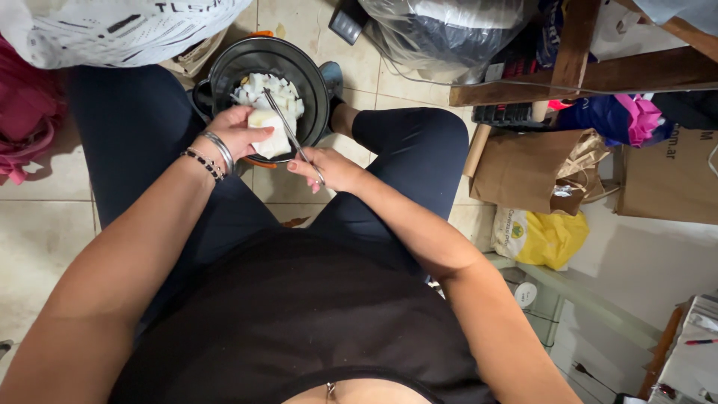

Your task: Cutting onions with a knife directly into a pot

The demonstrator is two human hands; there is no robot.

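My left hand (238,129) grips a pale, whitish block (271,138) over the near rim of a black pot (224,69) on the tiled floor between my legs. My right hand (329,167) holds a thin metal knife (287,129) whose blade slants up and left across the block. Several white cut chunks (263,88) lie inside the pot. Bracelets circle my left wrist.
A printed white bag (112,30) and pink cloth (26,120) lie at the left. A clear plastic bag (441,30), wooden beams (591,71), brown paper bags (523,172) and a yellow bag (550,238) crowd the right. A glass shelf (591,299) sits lower right.
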